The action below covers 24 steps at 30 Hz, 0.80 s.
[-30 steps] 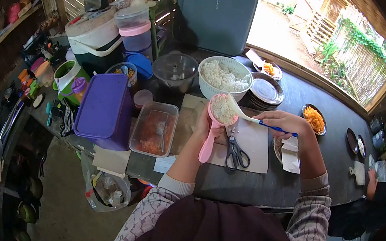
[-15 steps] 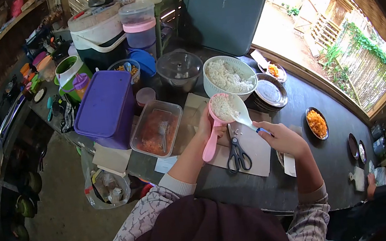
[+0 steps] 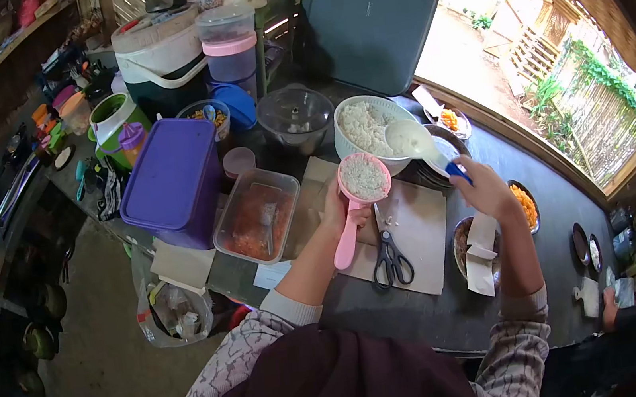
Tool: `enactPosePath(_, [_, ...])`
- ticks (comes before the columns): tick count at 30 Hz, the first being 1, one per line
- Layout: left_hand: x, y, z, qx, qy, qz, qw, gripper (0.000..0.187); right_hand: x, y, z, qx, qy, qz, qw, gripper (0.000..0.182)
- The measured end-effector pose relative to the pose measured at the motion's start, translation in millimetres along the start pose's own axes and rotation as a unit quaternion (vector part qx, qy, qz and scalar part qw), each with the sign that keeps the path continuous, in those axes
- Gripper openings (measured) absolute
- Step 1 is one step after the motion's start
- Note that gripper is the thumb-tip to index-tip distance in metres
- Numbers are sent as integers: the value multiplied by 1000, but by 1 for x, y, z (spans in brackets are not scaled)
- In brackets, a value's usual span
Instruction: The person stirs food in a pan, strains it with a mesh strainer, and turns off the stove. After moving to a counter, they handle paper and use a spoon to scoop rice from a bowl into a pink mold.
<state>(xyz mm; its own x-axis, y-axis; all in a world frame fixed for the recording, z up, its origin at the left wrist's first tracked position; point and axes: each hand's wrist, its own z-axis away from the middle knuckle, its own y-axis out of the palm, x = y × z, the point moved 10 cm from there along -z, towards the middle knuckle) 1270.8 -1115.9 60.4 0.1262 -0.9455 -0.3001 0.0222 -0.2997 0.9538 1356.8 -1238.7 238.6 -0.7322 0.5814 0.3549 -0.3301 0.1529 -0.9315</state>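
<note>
My left hand is closed around a pink scoop with a round cup full of white rice. In my right hand is a rice paddle with a blue-ended handle; its pale blade rests at the rice inside a white basket. That basket stands just beyond the scoop. Below the scoop, black-handled scissors lie on brown paper sheets. Left of my left hand sits a clear tub of red sauce-like food with a spoon in it.
A purple lidded box and a clear bowl stand at the left. Stacked plates are beside the basket. Shredded orange food fills a dish at the right. Another person's hand shows at the far right edge.
My right hand has moved the paddle away from the scoop, up and right to the rice basket. The rice in the scoop now looks level, and the scoop stays about where it was.
</note>
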Motion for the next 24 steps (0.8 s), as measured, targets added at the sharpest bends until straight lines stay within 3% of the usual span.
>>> enactPosePath(4, [-3,0,5,-53,10,-47,997,64,27,-10,-45,-161,-77,128,976,24])
enactPosePath(7, [-2,8,5,-18,17,-41,999,66,18,-2,-93,-148,0,229,962,23])
enactPosePath(13, [3,6,4,-25,2,-9,1000,66,-2,12,-152,-151,29,276,949,22])
enactPosePath(15, [4,2,3,-17,-1,-18,1000,66,-4,16,-163,-159,7,276,948,22])
enactPosePath(21, [5,-5,1,-31,-10,-1,999,68,-7,28,-171,-48,-81,271,958,19])
enactPosePath(24, [3,-5,4,-56,-5,-25,998,68,-7,23,-161,-25,-72,269,960,19])
